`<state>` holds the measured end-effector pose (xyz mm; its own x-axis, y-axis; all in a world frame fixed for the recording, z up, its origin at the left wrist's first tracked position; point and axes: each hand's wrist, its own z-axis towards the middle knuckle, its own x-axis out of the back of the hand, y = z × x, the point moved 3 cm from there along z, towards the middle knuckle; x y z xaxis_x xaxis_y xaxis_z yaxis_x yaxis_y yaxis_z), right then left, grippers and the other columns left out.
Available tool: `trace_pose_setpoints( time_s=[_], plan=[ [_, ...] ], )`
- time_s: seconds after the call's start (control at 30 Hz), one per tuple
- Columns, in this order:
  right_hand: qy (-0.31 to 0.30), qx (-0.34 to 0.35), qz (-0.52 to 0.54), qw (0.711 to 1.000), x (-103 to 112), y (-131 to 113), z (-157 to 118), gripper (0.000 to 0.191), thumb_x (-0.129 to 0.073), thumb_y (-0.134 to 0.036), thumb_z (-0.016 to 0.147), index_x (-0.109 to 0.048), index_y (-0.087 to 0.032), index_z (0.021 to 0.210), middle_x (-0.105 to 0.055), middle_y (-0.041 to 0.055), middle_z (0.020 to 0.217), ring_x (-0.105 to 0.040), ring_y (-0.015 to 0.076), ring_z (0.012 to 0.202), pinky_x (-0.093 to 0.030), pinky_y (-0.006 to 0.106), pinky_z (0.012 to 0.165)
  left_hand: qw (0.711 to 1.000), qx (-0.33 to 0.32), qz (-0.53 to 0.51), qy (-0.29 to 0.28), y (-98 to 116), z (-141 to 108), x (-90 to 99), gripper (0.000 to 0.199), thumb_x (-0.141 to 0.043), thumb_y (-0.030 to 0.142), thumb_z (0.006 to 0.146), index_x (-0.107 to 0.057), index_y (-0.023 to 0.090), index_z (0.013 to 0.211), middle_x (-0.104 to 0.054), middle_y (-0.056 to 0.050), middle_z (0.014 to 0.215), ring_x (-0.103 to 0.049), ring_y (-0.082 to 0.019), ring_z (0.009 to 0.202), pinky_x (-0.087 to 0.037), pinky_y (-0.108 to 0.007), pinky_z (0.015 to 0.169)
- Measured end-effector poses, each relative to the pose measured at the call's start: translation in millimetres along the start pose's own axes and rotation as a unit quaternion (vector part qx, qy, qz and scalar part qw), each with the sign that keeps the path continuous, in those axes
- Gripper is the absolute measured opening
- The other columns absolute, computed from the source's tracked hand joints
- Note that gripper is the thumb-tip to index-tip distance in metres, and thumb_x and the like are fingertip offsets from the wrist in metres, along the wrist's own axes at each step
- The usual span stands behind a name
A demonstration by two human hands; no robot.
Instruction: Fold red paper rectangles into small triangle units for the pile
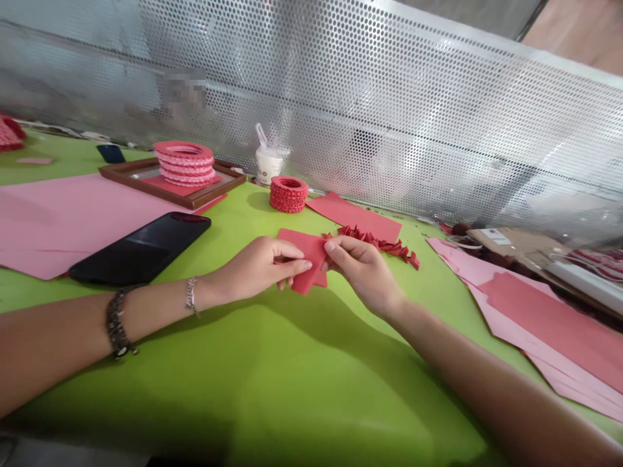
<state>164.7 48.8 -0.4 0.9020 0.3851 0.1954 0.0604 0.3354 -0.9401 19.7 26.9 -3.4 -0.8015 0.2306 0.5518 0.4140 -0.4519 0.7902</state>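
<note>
Your left hand (265, 266) and right hand (363, 269) both pinch the small red paper piece (307, 259) between them, just above the green surface (272, 363), right of the black phone (141, 250), long axis running hand to hand.

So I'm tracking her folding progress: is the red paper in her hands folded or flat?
Folded: the red paper shows layered edges, pinched between left hand and right hand.

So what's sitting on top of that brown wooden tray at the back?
On the brown tray lies a red paper sheet, and on that stands a stack of pink and red paper rings. The stack hides the sheet's middle, and the inside of the rings cannot be seen.
</note>
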Motion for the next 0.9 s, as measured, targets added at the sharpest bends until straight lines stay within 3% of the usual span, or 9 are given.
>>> trace_pose_setpoints(
  time_s=[0.1, 0.4, 0.6, 0.9],
  plan=[
    [0.007, -0.014, -0.018, 1.0, 1.0, 1.8, 0.6, 0.019, -0.051, -0.027, 0.077, -0.059, -0.013, 0.067, -0.056, -0.0004, 0.063, -0.05, 0.0067, 0.059, -0.043, 0.023, 0.063, 1.0, 0.0, -0.006, -0.007, -1.0, -0.8, -0.7, 0.027, -0.046, 0.027, 0.08, -0.054, 0.014, 0.057, -0.052, 0.005, 0.05, -0.048, -0.005, 0.046, -0.038, -0.016, 0.048],
    [0.007, 0.039, -0.072, 0.997, -4.0, -8.9, -4.1, 0.021, -0.045, -0.025, 0.081, -0.052, -0.014, 0.065, -0.05, -0.0024, 0.059, -0.048, 0.0063, 0.056, -0.041, 0.02, 0.057, 1.0, -0.007, -0.013, -0.008, 2.2, -2.0, -1.8, 0.026, -0.044, 0.024, 0.081, -0.053, 0.014, 0.058, -0.053, 0.004, 0.049, -0.051, -0.006, 0.047, -0.04, -0.016, 0.048],
    [-0.096, 0.041, -0.147, 0.984, -12.4, -4.5, -7.6, 0.03, -0.035, -0.028, 0.086, -0.052, -0.013, 0.066, -0.054, 0.0011, 0.061, -0.05, 0.008, 0.055, -0.042, 0.022, 0.056, 0.999, -0.018, -0.026, -0.022, 0.9, -1.4, -2.1, 0.024, -0.043, 0.026, 0.081, -0.058, 0.014, 0.066, -0.057, 0.003, 0.056, -0.052, -0.008, 0.053, -0.041, -0.017, 0.051],
    [-0.068, 0.057, -0.189, 0.978, -10.8, -3.0, -8.2, 0.029, -0.037, -0.029, 0.085, -0.05, -0.014, 0.064, -0.052, 0.0, 0.056, -0.048, 0.008, 0.051, -0.039, 0.021, 0.051, 0.999, -0.013, 0.014, -0.043, 1.0, -1.5, -0.7, 0.028, -0.041, 0.03, 0.082, -0.058, 0.014, 0.067, -0.055, 0.003, 0.053, -0.05, -0.008, 0.05, -0.037, -0.018, 0.049]
  ],
)
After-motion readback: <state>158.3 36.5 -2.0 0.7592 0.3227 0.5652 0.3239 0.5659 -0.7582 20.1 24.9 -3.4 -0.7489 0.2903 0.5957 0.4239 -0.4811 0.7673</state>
